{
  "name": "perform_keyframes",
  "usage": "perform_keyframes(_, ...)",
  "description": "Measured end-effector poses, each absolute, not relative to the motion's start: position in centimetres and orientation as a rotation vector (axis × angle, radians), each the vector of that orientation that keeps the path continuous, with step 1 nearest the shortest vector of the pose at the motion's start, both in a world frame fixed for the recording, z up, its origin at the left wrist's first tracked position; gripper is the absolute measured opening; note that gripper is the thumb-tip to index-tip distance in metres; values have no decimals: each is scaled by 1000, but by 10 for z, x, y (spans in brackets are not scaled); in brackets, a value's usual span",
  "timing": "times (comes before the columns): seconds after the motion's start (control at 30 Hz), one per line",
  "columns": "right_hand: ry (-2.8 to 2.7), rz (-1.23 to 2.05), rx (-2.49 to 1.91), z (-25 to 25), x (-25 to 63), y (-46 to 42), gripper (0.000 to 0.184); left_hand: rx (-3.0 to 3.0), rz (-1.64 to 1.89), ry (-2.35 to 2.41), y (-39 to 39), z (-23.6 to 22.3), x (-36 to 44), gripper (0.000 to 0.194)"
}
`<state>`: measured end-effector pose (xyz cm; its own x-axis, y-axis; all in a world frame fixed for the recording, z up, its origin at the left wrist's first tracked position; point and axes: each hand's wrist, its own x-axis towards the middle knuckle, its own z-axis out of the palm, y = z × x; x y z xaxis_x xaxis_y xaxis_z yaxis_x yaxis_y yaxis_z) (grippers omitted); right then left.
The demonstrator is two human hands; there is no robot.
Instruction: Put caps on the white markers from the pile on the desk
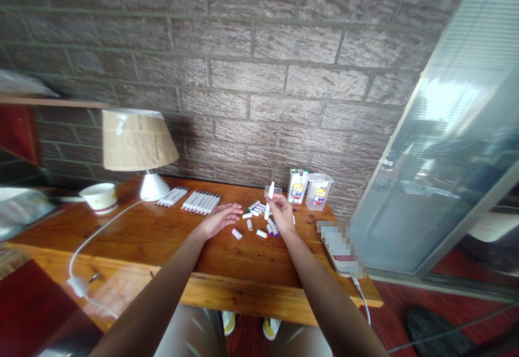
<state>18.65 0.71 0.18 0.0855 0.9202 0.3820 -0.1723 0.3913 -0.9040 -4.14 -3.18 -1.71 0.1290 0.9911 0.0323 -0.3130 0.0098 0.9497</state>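
My right hand (283,213) pinches a white marker (267,212), held upright above the table. My left hand (221,219) is open and empty, its fingers stretched toward several loose marker caps (249,225) scattered between the two hands. More caps lie closer to the front, among them a white one (261,233) and purple-ended ones (273,230) beside my right wrist. Left of my left hand, white markers (201,202) lie side by side in a row, and a smaller group (172,197) lies farther left. A small clear lid (278,190) shows behind my right hand.
Two clear plastic boxes stand at the back right: one with markers (298,186), the other (319,192) beside it. A lamp (154,186) and a paper bowl (99,197) stand at the left. A blurred-out device (339,249) with a cable lies at the right edge.
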Motion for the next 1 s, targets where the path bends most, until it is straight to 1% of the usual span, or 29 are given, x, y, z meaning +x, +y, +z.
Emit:
perform_keyframes(0.47, -1199, 970, -784, 4, 186, 5, 35, 1038, 1261, 870, -33, -15, -40, 34)
perform_keyframes(0.73, -1192, 967, -792, 3, 186, 6, 35, 997, 1260, 867, -33, -15, -40, 31)
perform_keyframes(0.87, -1144, 902, -731, 22, 198, 12, 37, 981, 1263, 861, -34, -13, -39, 32)
perform_keyframes(1.0, -1141, 706, -755, 67, 228, 32, 36, 983, 1265, 853, -35, -12, -39, 34)
